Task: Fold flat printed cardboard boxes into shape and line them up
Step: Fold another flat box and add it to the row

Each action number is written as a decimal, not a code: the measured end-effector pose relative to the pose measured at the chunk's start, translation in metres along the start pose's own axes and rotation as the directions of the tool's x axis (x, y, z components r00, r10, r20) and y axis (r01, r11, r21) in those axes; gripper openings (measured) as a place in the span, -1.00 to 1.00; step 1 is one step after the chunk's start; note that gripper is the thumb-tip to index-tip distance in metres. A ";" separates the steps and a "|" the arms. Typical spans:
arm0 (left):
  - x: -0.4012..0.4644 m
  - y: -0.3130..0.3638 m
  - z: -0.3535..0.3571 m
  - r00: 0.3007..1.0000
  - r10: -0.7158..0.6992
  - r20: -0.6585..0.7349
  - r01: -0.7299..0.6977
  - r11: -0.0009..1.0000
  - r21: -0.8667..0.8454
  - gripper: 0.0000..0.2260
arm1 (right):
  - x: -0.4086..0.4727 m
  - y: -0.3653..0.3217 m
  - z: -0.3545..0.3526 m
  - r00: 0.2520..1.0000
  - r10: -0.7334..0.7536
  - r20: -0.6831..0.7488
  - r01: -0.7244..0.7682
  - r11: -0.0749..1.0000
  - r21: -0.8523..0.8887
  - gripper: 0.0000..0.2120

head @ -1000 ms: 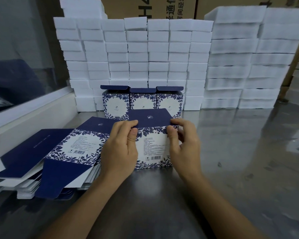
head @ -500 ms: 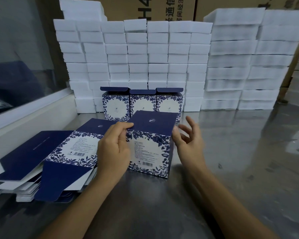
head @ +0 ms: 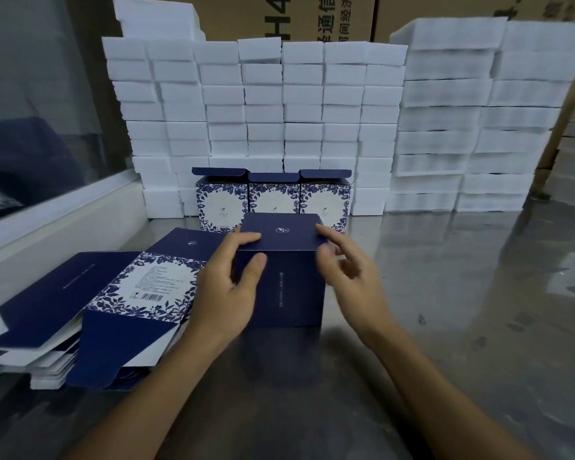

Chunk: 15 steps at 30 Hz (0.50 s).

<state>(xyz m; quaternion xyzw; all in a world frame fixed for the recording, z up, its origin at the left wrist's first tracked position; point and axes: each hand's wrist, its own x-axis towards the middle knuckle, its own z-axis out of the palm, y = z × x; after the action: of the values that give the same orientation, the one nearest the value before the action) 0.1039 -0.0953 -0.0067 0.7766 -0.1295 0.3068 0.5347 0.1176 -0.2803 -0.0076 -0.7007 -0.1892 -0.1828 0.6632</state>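
Note:
A folded navy box (head: 287, 287) stands on the steel table in front of me, its plain dark side facing me and its lid closed. My left hand (head: 228, 290) grips its left top corner, fingers on the lid and thumb on the front face. My right hand (head: 349, 273) is at the box's right edge with loosely spread fingers, blurred, holding nothing. Three finished boxes (head: 273, 202) with blue leaf print stand in a row behind, lids up. A pile of flat printed boxes (head: 113, 293) lies to the left.
Stacks of white foam blocks (head: 263, 107) form a wall at the back, with taller stacks (head: 478, 121) to the right. Brown cartons stand behind them. A white ledge (head: 57, 220) runs along the left. The steel table (head: 462, 310) stretches to the right.
The box has been turned, so its plain navy side faces me instead of the label side. My right hand has let go and spread open; my left still holds the corner.

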 end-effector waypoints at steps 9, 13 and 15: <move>0.007 -0.004 -0.005 0.997 -0.048 -0.068 0.040 0.993 -0.111 -0.69 | 0.001 -0.005 -0.005 0.997 -0.017 -0.075 0.002 0.982 -0.189 -0.53; 0.003 0.002 0.003 0.999 -0.044 0.021 0.044 0.998 -0.034 -0.71 | -0.003 -0.009 -0.002 0.984 -0.161 -0.081 0.129 0.942 -0.309 -0.55; -0.002 0.005 0.006 0.994 -0.017 0.110 0.023 0.998 -0.053 -0.55 | -0.003 -0.011 -0.001 0.969 -0.227 -0.095 0.181 0.919 -0.351 -0.61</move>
<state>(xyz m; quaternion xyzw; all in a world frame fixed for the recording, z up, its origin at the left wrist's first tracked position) 0.1021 -0.1032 -0.0052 0.7787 -0.1592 0.2549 0.5507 0.1091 -0.2804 0.0006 -0.7670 -0.1820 -0.3275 0.5209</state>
